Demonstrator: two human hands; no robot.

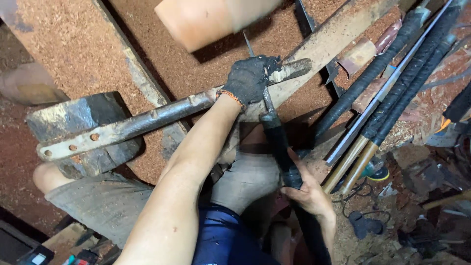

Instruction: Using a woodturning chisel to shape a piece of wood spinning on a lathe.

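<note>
The left hand (250, 78), in a black glove with an orange cuff band, is closed over a long rusty metal bar (147, 118). It also seems to pinch the thin steel shaft of a long tool (267, 98) against that bar, though the glove hides the exact contact. The bar runs from a dark metal block (78, 132) at the left, where it shows three holes, across to its blunt end at the upper right, just past the glove.

The right hand (306, 191) is bare and grips the black wrapped handle (279, 147) of the tool, with the fingers curled round it low down. The tool stands nearly upright in the view. Its narrow tip pokes up past the gloved fingers towards a blurred pale wooden piece (206, 22) at the top edge.

Reddish sawdust (73, 49) covers the floor under the bar, and a worn wooden beam (324, 49) slants across it behind the left hand. To the right, a bundle of long tools with black wrapped grips and bamboo-coloured ends (392, 93) leans side by side, well apart from both hands. The person's knees, in grey shorts (103, 201), sit below the bar, and a blue shirt (221, 235) shows at the bottom centre.
</note>
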